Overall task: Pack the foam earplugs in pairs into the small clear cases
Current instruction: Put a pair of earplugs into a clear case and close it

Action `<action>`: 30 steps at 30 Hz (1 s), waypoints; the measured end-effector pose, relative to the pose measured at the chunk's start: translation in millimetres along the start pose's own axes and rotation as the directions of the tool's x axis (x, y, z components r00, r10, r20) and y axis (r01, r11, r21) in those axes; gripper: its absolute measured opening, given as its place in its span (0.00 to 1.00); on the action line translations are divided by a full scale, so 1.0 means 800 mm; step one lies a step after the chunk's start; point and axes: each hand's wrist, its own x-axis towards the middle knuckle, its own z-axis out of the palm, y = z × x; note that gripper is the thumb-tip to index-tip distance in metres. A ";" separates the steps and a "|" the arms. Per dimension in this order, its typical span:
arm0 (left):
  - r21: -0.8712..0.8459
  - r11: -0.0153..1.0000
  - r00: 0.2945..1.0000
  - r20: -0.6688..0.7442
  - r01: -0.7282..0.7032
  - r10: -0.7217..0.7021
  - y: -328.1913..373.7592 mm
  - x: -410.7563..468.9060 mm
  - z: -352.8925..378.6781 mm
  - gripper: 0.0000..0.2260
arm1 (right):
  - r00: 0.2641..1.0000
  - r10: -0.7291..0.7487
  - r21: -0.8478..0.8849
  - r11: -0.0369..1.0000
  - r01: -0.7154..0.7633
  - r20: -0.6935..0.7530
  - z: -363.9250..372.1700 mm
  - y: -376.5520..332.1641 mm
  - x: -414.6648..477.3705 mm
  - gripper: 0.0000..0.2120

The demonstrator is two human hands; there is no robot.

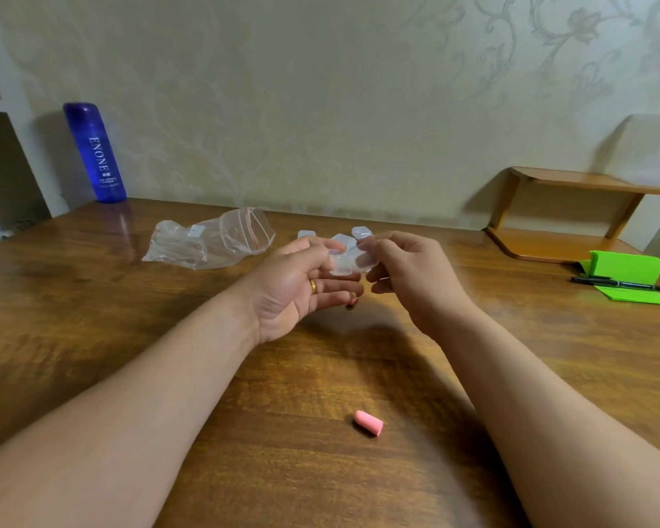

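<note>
The left hand (302, 283) and right hand (408, 272) are hovering together above the table (130, 318), fingers curled, both pinching one clear case (349, 261) between them. A pink earplug (368, 423) is lying nearer the person; a plastic bag (214, 242) is sitting beyond, left

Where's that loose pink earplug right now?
The pink foam earplug lies on the wooden table, low centre in the head view, nearer the person than the left hand and right hand holding a clear case.

A pink earplug (369, 423) lies on the brown wood-grain table (92, 318). At the table's far left stands a blue bottle (95, 153); at its far right, bright green paper (627, 274) under a black pen (618, 284).
</note>
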 end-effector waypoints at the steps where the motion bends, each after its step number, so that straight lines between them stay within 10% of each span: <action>1: -0.037 0.999 0.999 0.027 0.035 -0.034 0.000 -0.001 0.000 0.17 | 0.999 -0.028 -0.075 0.997 0.026 -0.024 -0.001 0.002 0.000 0.11; 13: 0.101 0.969 0.943 0.226 0.226 -0.243 -0.003 -0.004 0.007 0.11 | 0.969 -0.210 -0.117 0.967 0.225 0.126 0.004 -0.012 -0.009 0.07; 20: -0.035 0.984 0.977 -0.115 0.177 -0.180 0.006 0.007 0.002 0.23 | 0.952 -0.015 -0.421 0.895 0.148 0.305 -0.045 -0.060 -0.018 0.11; 23: -0.131 0.981 0.961 -0.215 0.147 -0.172 0.006 0.009 -0.003 0.23 | 0.646 0.339 -0.571 0.800 0.184 0.684 -0.049 -0.080 -0.035 0.12; 26: -0.157 0.975 0.955 -0.230 0.155 -0.188 0.005 0.007 -0.007 0.23 | 0.308 0.626 -0.695 0.677 0.241 0.717 -0.024 -0.090 -0.053 0.10; 30: -0.144 0.976 0.957 -0.217 0.165 -0.194 0.004 0.007 -0.007 0.22 | 0.264 0.689 -0.736 0.605 0.305 0.675 -0.006 -0.091 -0.061 0.09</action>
